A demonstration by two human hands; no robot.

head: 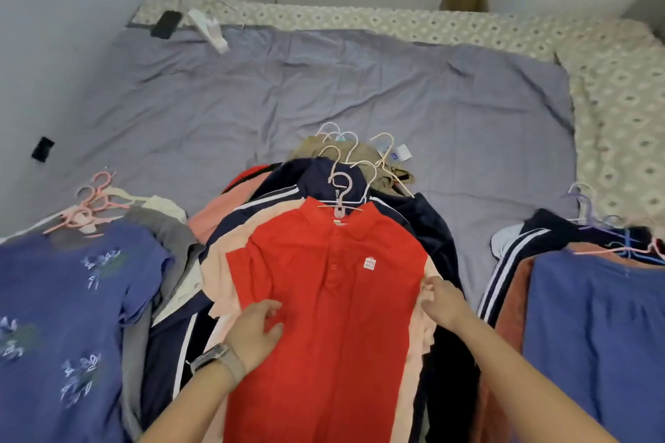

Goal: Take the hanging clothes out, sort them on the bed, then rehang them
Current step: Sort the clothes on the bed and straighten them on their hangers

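A red polo shirt (pixel 334 298) on a pink hanger (pixel 341 200) lies on top of the middle pile of clothes on the bed. My left hand (pixel 257 333), with a watch on its wrist, rests flat on the shirt's left side. My right hand (pixel 440 302) touches the right sleeve edge, where a pale pink garment (pixel 417 338) shows underneath. Navy garments with white stripes (pixel 223 227) and a khaki piece (pixel 360 151) lie deeper in the pile, each on a hanger.
A left pile is topped by a blue flowered shirt (pixel 68 306) on pink hangers (pixel 91 205). A right pile shows a blue garment (pixel 593 331) over a rust one and a striped navy one. The grey sheet (pixel 324 90) stretches beyond. A phone (pixel 166 24) lies far left.
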